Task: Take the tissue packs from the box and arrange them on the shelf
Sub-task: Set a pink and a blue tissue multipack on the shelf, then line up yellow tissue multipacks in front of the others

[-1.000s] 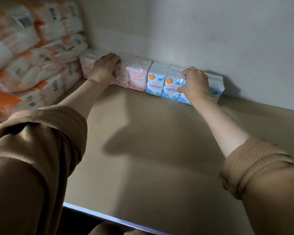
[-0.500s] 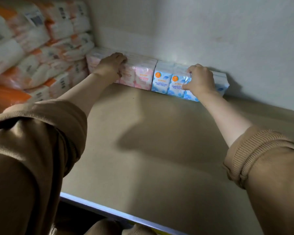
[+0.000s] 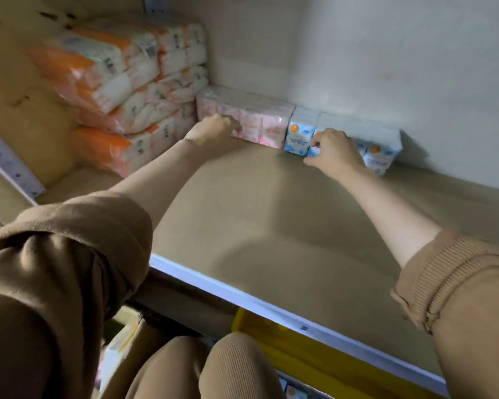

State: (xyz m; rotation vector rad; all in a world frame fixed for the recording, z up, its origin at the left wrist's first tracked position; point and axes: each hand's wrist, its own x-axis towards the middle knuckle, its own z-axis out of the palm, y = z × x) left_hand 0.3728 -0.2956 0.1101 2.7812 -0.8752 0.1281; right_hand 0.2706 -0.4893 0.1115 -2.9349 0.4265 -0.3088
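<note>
The tissue packs [image 3: 274,122] are lined up sideways just past both hands, pink end touched by the left hand [image 3: 213,131], blue end by the right hand [image 3: 336,154], fingers curled, grip can't be told tbh.

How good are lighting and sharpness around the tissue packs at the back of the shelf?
Head view: dim, with a soft shadow of the arms across the beige shelf board. Head view: the left hand is motion-smeared at the pale pink plastic-wrapped tissue packs; print on the light blue tissue packs is barely legible. Head view: no glare.
</note>
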